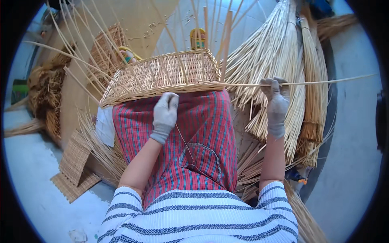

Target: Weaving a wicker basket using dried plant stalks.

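Note:
A partly woven wicker basket (162,73) rests on my knees over a red checked cloth (174,133), long stakes rising from its edges. My right hand (278,103), in a grey glove, is closed on a long pale reed (328,82). That reed runs from the basket's right corner, through my fingers and out to the right. Just below the basket's near edge, my gloved left hand (165,115) has its fingers curled together. A thin strand (184,139) trails beside it over the cloth; whether the fingers hold it is hidden.
Large bundles of pale reeds (263,52) lie at the right, beside a tied browner bundle (314,101). Woven panels (75,162) lie at the lower left, with brown fibre (46,93) above them. Another woven piece (105,46) and yellow slippers (198,38) are beyond the basket.

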Available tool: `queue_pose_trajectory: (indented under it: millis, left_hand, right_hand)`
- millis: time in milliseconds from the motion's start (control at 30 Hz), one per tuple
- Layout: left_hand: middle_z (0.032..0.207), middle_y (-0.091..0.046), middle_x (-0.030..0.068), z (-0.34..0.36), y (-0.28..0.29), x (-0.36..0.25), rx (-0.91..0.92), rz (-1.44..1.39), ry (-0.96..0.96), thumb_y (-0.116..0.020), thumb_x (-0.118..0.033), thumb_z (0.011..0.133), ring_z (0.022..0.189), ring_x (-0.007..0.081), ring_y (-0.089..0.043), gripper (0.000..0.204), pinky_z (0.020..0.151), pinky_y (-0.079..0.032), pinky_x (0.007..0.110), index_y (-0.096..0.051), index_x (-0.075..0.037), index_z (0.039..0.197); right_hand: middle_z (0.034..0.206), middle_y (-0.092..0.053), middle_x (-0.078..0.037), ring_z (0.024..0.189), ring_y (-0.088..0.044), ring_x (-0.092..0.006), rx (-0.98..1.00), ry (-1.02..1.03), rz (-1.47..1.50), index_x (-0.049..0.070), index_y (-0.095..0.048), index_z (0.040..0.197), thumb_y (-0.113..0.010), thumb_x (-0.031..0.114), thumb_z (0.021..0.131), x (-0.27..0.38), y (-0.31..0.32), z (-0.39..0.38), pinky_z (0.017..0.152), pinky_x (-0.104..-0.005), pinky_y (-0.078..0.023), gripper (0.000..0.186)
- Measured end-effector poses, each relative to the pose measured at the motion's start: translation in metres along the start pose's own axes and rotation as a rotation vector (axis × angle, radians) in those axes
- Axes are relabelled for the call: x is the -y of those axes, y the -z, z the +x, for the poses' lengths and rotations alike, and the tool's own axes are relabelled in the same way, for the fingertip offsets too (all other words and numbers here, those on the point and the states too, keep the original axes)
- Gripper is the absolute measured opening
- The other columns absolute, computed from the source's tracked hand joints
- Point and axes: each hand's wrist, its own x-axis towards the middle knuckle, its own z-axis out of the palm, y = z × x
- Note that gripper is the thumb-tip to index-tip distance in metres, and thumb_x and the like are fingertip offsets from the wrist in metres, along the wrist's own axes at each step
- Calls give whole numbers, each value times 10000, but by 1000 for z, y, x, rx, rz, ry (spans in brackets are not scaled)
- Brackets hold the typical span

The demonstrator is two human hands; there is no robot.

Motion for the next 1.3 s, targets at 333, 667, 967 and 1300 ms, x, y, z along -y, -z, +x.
queue_pose_trajectory:
  millis: [333,667,967,1300]
  left_hand:
    - [1237,-654,164,44,-76,-83,239,-215,263,-605,-144,997,678,168,-706,483,633,-582,305,-461,-40,1446]
    - [717,-605,6,64,-107,-45,221,-321,421,-606,-227,1025,431,93,-519,199,384,-435,263,-641,-45,951]
    - [666,-584,4,68,-104,-52,217,-202,353,-682,-183,972,419,95,-490,157,374,-408,270,-647,-30,960]
    - [1105,-702,91,51,-110,-80,280,736,-463,-706,-188,867,942,284,-679,645,882,-486,412,-519,-268,1479]
  right_hand:
    - [1019,-719,-98,992,-716,-236,165,-234,16,95,-567,1187,-528,139,1059,-39,3,37,878,-368,-608,141]
    - [1395,-550,-149,1220,-583,-191,528,314,-816,275,-262,1614,-549,-63,964,-49,-133,136,980,-306,-506,787]
    - [746,-503,8,688,-501,-105,357,-285,1018,109,-576,1224,-491,357,1072,-141,-17,128,657,-330,-477,303]
    - [665,-431,25,604,-417,-137,85,-521,1253,70,-657,1003,-283,717,987,-129,-39,88,610,-321,-419,747]
